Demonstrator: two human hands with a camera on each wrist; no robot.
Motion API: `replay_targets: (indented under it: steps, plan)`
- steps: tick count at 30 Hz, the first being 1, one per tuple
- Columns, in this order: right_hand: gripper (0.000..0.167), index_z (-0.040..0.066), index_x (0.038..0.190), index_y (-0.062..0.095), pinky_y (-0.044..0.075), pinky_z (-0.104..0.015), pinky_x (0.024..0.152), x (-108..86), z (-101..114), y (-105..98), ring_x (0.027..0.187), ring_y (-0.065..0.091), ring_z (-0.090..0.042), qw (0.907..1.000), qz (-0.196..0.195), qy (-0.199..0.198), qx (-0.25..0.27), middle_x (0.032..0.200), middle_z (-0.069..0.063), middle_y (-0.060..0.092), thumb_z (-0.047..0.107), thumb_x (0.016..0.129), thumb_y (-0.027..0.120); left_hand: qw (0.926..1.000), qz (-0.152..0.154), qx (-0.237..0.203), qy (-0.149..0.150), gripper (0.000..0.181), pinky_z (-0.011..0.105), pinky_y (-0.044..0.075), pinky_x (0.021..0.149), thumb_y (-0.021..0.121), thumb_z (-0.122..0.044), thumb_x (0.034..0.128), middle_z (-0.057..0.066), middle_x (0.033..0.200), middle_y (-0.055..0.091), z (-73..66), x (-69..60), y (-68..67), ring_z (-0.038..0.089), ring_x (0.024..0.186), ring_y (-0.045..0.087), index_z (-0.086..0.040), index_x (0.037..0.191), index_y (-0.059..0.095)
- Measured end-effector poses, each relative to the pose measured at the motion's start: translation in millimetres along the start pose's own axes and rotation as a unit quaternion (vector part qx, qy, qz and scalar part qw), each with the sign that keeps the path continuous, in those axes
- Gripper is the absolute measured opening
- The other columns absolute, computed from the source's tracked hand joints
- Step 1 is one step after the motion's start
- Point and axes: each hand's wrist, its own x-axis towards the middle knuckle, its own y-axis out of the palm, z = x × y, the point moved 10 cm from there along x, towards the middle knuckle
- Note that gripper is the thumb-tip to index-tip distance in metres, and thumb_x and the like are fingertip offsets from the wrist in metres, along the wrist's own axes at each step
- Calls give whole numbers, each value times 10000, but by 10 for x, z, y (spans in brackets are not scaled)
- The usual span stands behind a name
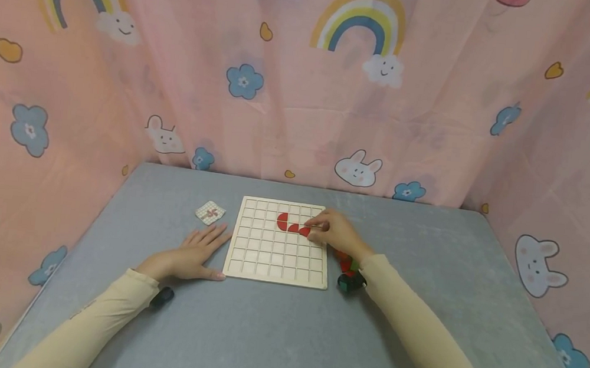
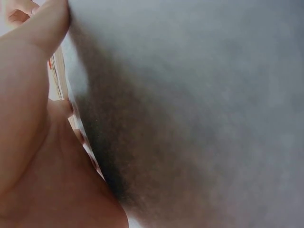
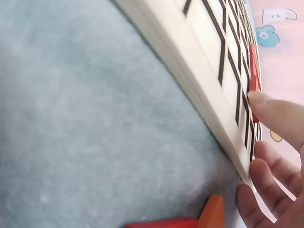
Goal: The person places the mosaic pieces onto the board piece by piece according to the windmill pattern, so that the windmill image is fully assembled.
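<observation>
A pale wooden grid board (image 1: 278, 258) lies on the grey table. My right hand (image 1: 340, 233) is over its right edge, thumb and forefinger at a small red tile (image 1: 304, 232). In the right wrist view the thumb (image 3: 278, 116) touches a red tile (image 3: 253, 95), and other fingers curve loosely by the board's edge. Left of that tile are another small red tile (image 1: 293, 228) and red rounded tiles (image 1: 283, 221) on the grid. My left hand (image 1: 194, 255) rests flat on the table, fingers spread, fingertips and thumb at the board's left edge.
A small card (image 1: 210, 212) with a printed grid and red pattern lies left of the board. Red, orange and green tiles (image 1: 346, 263) lie right of it, partly hidden under the right wrist. Pink patterned curtains (image 1: 290, 124) enclose the table's back and sides.
</observation>
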Motion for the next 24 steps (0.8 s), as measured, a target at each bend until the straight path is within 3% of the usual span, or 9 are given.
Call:
replay_targets:
  steps: [6,24]
  plan:
    - [245,165,1082,770,420,-283,731,21,25,31,887,494,-201,9999,119,45,-57,1061,-53,599,237,849,796,9999,13,-118,93,1058,641,-33,1213,656,-633,838,152,1687,-2,-37,-20,-34,397,1556,-41,-113,1599,136]
    - [191,115,869,719,429,-284,732,37,12,-10,833,530,-192,9979,-570,188,-225,920,-52,613,242,793,840,10000,15,2,-5,1021,633,-22,1217,691,-545,856,128,1691,-11,33,17,21,384,1559,-45,-129,1602,130]
